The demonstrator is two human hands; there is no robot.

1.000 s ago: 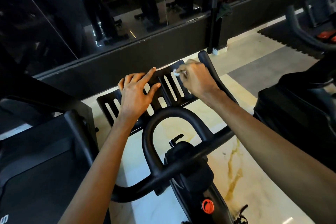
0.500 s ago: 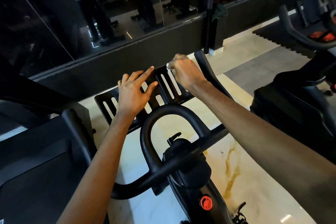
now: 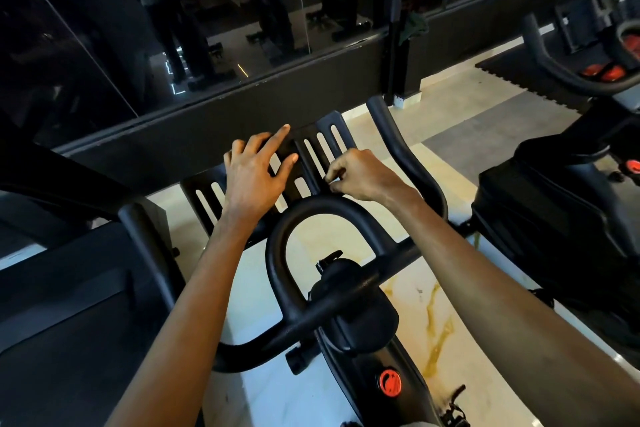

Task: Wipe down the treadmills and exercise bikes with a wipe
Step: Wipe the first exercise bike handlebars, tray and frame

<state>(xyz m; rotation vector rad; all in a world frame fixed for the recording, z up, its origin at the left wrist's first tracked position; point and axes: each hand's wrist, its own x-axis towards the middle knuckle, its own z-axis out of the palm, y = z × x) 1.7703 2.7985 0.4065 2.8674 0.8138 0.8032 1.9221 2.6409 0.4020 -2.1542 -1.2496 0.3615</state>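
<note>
A: What stands beyond the left hand?
B: A dark glass wall, dimly mirroring the room (only small glints of light in it), over a black base band.
A: And past the right hand?
B: A black post splits the glass. Further right lie a black rubber mat and, nearer, a grey floor strip.
A: Beneath both hands?
B: Pale marble floor with gold veining. The light is low throughout.
</note>
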